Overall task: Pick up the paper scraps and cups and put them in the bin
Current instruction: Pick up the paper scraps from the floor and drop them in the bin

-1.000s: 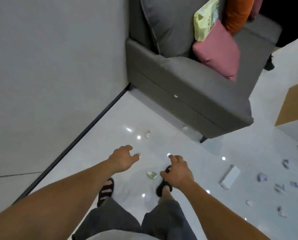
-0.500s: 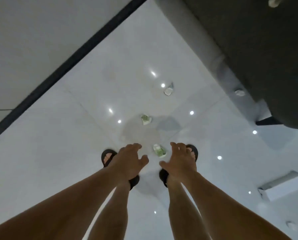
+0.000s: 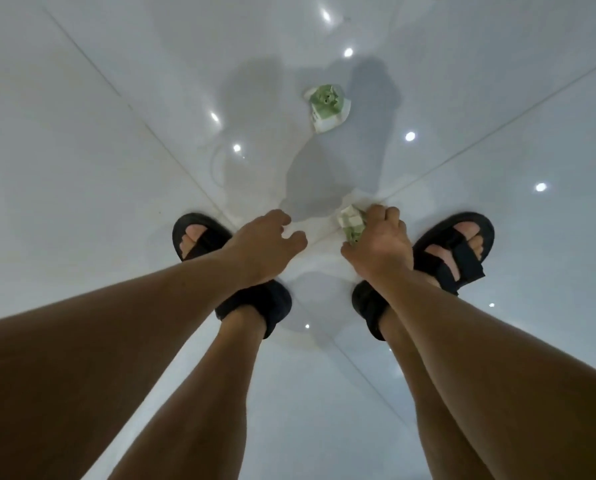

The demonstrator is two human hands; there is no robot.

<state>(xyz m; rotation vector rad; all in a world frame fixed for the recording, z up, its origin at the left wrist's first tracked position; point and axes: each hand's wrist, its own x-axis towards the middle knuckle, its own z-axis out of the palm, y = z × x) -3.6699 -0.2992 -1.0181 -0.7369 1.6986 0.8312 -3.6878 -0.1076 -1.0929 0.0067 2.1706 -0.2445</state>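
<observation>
I look straight down at the glossy white tiled floor (image 3: 99, 168). My right hand (image 3: 379, 244) is down at the floor between my feet, its fingers curled round a crumpled green-and-white paper scrap (image 3: 351, 223). My left hand (image 3: 265, 244) hovers just to the left of it, fingers loosely bent, holding nothing. A second green-and-white crumpled piece (image 3: 326, 107), which may be a squashed cup, lies on the floor farther ahead. No bin is in view.
My two feet in black sandals stand on the tiles, the left sandal (image 3: 199, 237) and the right sandal (image 3: 463, 251) on either side of my hands. Ceiling lights are reflected as bright spots on the floor.
I have bent down much lower, so the sofa and wall have left the view. My right hand has reached the near scrap and closed round it; my left hand stayed beside it.
</observation>
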